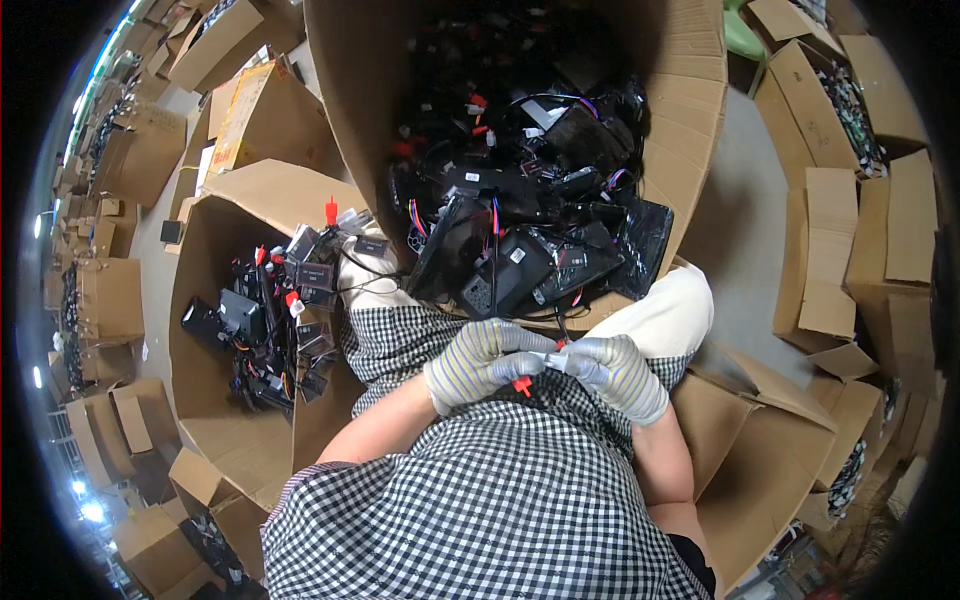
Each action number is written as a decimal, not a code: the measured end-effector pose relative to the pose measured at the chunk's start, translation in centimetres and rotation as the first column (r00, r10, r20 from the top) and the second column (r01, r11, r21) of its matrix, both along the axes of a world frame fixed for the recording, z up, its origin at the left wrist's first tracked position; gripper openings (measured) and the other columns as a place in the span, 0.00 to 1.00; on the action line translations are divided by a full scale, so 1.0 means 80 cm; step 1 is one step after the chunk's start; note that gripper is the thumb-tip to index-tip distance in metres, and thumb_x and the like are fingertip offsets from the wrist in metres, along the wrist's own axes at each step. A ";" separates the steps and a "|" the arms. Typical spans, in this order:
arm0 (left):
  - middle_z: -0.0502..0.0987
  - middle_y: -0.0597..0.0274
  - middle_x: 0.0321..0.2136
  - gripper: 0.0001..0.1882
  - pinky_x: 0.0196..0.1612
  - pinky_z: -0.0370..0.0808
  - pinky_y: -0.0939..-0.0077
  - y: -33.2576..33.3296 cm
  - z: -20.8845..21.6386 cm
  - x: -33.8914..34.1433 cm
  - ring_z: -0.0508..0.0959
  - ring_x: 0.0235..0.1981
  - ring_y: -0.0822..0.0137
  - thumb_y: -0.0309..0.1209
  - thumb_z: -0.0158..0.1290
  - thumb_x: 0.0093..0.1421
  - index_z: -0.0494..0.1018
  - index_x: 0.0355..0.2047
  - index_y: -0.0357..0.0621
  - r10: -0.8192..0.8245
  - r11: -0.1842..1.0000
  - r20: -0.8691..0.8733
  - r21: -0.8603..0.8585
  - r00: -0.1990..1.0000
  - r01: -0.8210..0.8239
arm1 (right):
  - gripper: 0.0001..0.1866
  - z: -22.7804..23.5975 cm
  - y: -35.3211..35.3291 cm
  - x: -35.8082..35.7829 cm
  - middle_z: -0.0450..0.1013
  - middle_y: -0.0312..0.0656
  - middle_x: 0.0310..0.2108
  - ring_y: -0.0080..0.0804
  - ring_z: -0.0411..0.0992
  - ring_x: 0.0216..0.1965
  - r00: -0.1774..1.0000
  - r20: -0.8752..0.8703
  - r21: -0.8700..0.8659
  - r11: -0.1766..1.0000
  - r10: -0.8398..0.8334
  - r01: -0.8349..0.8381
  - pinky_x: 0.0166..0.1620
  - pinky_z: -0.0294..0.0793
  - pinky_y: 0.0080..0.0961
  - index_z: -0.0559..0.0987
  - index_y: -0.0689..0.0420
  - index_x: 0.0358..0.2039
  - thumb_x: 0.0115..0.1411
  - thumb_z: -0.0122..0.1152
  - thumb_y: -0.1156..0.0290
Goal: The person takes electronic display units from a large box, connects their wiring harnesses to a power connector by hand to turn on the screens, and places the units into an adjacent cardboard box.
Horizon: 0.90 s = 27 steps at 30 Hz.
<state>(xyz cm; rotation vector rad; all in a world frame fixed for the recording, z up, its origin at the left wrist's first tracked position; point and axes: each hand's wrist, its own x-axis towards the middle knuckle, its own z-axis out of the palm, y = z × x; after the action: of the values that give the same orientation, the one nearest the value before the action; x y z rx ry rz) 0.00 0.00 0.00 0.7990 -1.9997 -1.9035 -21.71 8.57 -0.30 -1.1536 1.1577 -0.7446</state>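
Note:
In front of my lap, my left hand (480,366) and my right hand (622,380), both in striped grey knit gloves, meet with fingers pinched together. Between the fingertips is a small white cable connector (553,360), gripped from both sides. A red plug-like piece (522,385) hangs just below the left fingers, and another bit of red shows above the connector. A dark cable runs up from there toward the large cardboard box (690,120). Inside that box lie black electronic devices (510,268) with coloured wires, some wrapped in clear plastic.
At my left, a smaller cardboard box (225,440) holds black modules (240,315) with cables and red caps. An open cardboard box (765,470) stands by my right arm. More cartons (110,300) line both sides, several filled with parts.

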 end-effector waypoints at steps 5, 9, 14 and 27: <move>0.79 0.50 0.35 0.21 0.44 0.74 0.70 0.004 -0.002 -0.012 0.79 0.38 0.58 0.44 0.52 0.60 0.77 0.40 0.37 0.093 0.996 -0.011 -0.005 0.996 -0.093 | 0.17 -0.010 0.004 0.001 0.76 0.46 0.25 0.30 0.75 0.28 0.992 -0.110 -0.085 0.995 -0.059 0.050 0.34 0.72 0.25 0.81 0.60 0.38 0.61 0.57 0.58; 0.79 0.49 0.32 0.20 0.40 0.74 0.68 -0.016 0.003 -0.025 0.79 0.35 0.56 0.44 0.51 0.60 0.77 0.37 0.37 -0.196 0.912 0.080 -0.352 0.977 0.211 | 0.17 -0.024 -0.005 -0.014 0.66 0.30 0.16 0.17 0.63 0.20 0.973 0.228 0.245 0.966 0.024 -0.082 0.25 0.63 0.18 0.79 0.59 0.25 0.60 0.59 0.57; 0.79 0.53 0.30 0.19 0.38 0.75 0.65 -0.079 -0.008 -0.024 0.79 0.32 0.55 0.47 0.57 0.54 0.78 0.35 0.43 -0.369 0.919 -0.037 -0.164 0.929 0.359 | 0.23 -0.040 -0.024 -0.001 0.72 0.36 0.18 0.21 0.70 0.21 0.934 0.097 0.061 0.934 0.344 -0.351 0.27 0.68 0.19 0.79 0.60 0.26 0.59 0.58 0.50; 0.80 0.61 0.32 0.12 0.41 0.76 0.72 -0.261 -0.058 -0.011 0.79 0.34 0.66 0.35 0.57 0.57 0.76 0.36 0.39 0.501 0.832 0.091 -0.323 0.860 -0.451 | 0.22 -0.053 -0.028 0.036 0.77 0.44 0.29 0.36 0.77 0.31 0.936 -0.058 -0.115 0.929 0.346 -0.351 0.37 0.73 0.29 0.81 0.55 0.38 0.61 0.51 0.49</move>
<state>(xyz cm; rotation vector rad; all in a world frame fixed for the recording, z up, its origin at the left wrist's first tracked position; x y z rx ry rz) -0.91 -20.87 -4.62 1.2699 -1.8747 -1.2583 -18.83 6.32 -4.54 -1.4375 0.9103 -0.5268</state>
